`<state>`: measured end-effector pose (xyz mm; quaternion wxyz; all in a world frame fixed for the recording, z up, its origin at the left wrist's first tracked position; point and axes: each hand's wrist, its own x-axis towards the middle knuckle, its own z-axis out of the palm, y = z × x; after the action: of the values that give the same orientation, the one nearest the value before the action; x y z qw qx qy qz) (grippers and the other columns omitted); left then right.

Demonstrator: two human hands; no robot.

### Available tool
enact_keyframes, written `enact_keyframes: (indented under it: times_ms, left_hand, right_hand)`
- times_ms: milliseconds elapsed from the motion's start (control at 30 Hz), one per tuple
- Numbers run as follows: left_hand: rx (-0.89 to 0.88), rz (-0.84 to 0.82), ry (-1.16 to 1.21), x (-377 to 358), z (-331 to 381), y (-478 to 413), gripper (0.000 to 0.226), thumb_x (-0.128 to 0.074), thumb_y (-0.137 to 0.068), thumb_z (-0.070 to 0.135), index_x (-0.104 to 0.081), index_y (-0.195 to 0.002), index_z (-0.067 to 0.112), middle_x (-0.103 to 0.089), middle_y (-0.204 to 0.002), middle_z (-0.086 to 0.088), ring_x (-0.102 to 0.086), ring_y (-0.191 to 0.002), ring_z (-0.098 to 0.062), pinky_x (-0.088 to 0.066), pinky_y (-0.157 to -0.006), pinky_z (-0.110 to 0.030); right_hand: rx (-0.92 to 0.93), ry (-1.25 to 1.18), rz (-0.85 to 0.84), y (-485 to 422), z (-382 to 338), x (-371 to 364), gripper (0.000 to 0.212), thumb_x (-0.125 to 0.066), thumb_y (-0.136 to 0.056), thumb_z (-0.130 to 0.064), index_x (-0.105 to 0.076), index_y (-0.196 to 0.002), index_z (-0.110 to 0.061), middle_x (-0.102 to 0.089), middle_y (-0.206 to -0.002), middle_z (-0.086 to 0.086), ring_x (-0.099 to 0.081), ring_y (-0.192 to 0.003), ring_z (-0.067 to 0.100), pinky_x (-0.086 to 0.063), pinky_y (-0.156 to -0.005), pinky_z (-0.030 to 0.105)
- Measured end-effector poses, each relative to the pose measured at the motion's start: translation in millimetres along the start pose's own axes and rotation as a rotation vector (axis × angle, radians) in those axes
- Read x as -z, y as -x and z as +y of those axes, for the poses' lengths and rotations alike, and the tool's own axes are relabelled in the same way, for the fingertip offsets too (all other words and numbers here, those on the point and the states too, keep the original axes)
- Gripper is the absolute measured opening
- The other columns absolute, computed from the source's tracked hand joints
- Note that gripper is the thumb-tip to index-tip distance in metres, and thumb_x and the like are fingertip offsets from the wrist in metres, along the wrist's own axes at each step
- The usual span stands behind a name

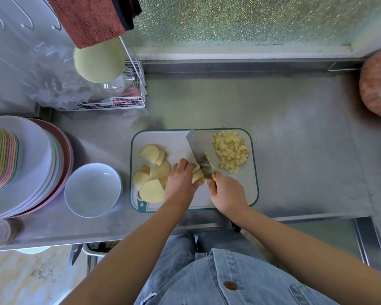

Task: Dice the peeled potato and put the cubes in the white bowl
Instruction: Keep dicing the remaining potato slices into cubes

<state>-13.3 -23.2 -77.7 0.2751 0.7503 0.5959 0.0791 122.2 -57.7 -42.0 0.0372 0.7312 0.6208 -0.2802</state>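
Potato cubes (231, 150) (one pile), one white bowl (92, 190)

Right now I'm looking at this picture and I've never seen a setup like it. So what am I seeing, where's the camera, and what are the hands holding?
There is no machine here. These are a person's two bare hands, filmed by one wide-angle camera worn on the head and looking down, so the arms reach in from the bottom. On a steel counter lies a cutting board. The left hand holds down some potato strips. The right hand grips a knife, its blade across them. Right of the blade is a pile of cubes. Uncut potato slices lie at the board's left. The white bowl beside the board holds no cubes yet, and plates are stacked further left.
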Motion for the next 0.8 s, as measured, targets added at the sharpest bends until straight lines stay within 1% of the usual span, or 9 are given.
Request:
enact_keyframes:
  times_ms: [67, 133, 233, 333, 433, 500, 633, 733, 800]
  left_hand:
    - [-0.016, -0.023, -0.02, 1, 0, 0, 0.05, -0.07, -0.084, 0.033, -0.055, -0.126, 0.01, -0.051, -0.118, -0.008, -0.05, -0.109, -0.025, -0.042, -0.094, -0.031]
    - [-0.023, -0.035, -0.021, 3, -1, 1, 0.054, -0.07, -0.084, 0.033, -0.053, -0.129, 0.009, -0.05, -0.119, -0.009, -0.049, -0.11, -0.026, -0.043, -0.095, -0.032]
    - [-0.046, 0.006, 0.006, 5, -5, 4, 0.054, -0.076, -0.078, 0.032, -0.057, -0.122, 0.008, -0.052, -0.114, -0.01, -0.051, -0.104, -0.027, -0.048, -0.087, -0.034]
    - [-0.065, 0.032, 0.0, 6, -8, 7, 0.05, -0.077, -0.077, 0.031, -0.06, -0.118, 0.009, -0.055, -0.11, -0.008, -0.054, -0.1, -0.026, -0.051, -0.083, -0.035]
    - [-0.095, 0.059, -0.001, 6, -10, 8, 0.045, -0.079, -0.076, 0.028, -0.064, -0.113, 0.008, -0.058, -0.104, -0.008, -0.058, -0.094, -0.026, -0.053, -0.078, -0.037]
    - [-0.096, 0.065, -0.01, 5, -10, 9, 0.042, -0.08, -0.074, 0.025, -0.067, -0.109, 0.007, -0.06, -0.099, -0.009, -0.06, -0.09, -0.028, -0.054, -0.074, -0.038]
    - [-0.095, 0.082, 0.0, 1, -11, 11, 0.038, -0.087, -0.064, 0.02, -0.071, -0.096, 0.006, -0.062, -0.086, -0.01, -0.062, -0.075, -0.029, -0.055, -0.059, -0.037]
    - [-0.106, 0.087, -0.002, -2, -11, 10, 0.037, -0.09, -0.058, 0.017, -0.073, -0.089, 0.005, -0.062, -0.079, -0.009, -0.06, -0.067, -0.029, -0.054, -0.053, -0.034]
    - [-0.104, 0.092, -0.004, -3, -11, 8, 0.037, -0.091, -0.057, 0.016, -0.073, -0.087, 0.005, -0.061, -0.078, -0.009, -0.059, -0.065, -0.028, -0.054, -0.051, -0.034]
  right_hand:
    - [0.002, -0.046, 0.006, -1, 3, 4, 0.025, -0.037, -0.1, -0.031, -0.05, -0.094, -0.01, -0.06, -0.079, 0.01, -0.06, -0.075, 0.03, -0.039, -0.06, 0.033]
    - [-0.004, -0.073, 0.016, -1, 4, 11, 0.023, -0.038, -0.099, -0.031, -0.045, -0.087, -0.013, -0.055, -0.073, 0.007, -0.056, -0.07, 0.028, -0.037, -0.06, 0.033]
    - [0.004, -0.068, 0.036, 2, 6, 20, 0.025, -0.038, -0.099, -0.03, -0.04, -0.08, -0.014, -0.049, -0.068, 0.004, -0.048, -0.065, 0.024, -0.033, -0.058, 0.033]
    - [0.048, -0.035, 0.036, 8, 4, 27, 0.026, -0.037, -0.099, -0.031, -0.042, -0.081, -0.014, -0.052, -0.069, 0.006, -0.048, -0.064, 0.024, -0.035, -0.058, 0.033]
    - [0.072, -0.013, 0.001, 13, 0, 26, 0.025, -0.036, -0.1, -0.031, -0.04, -0.082, -0.015, -0.049, -0.069, 0.004, -0.048, -0.065, 0.023, -0.036, -0.058, 0.033]
    - [0.072, -0.007, -0.024, 15, -3, 23, 0.023, -0.035, -0.1, -0.031, -0.04, -0.084, -0.016, -0.049, -0.071, 0.004, -0.048, -0.066, 0.024, -0.035, -0.059, 0.033]
    - [0.069, 0.022, -0.04, 17, -7, 17, 0.02, -0.033, -0.1, -0.029, -0.042, -0.09, -0.014, -0.049, -0.074, 0.006, -0.046, -0.067, 0.025, -0.031, -0.059, 0.032]
    - [0.06, 0.053, -0.026, 14, -10, 10, 0.025, -0.031, -0.101, -0.028, -0.049, -0.103, -0.011, -0.06, -0.084, 0.01, -0.057, -0.076, 0.029, -0.031, -0.06, 0.032]
    - [0.052, 0.058, -0.023, 12, -13, 3, 0.026, -0.032, -0.101, -0.028, -0.05, -0.108, -0.011, -0.063, -0.088, 0.01, -0.061, -0.082, 0.029, -0.032, -0.061, 0.032]
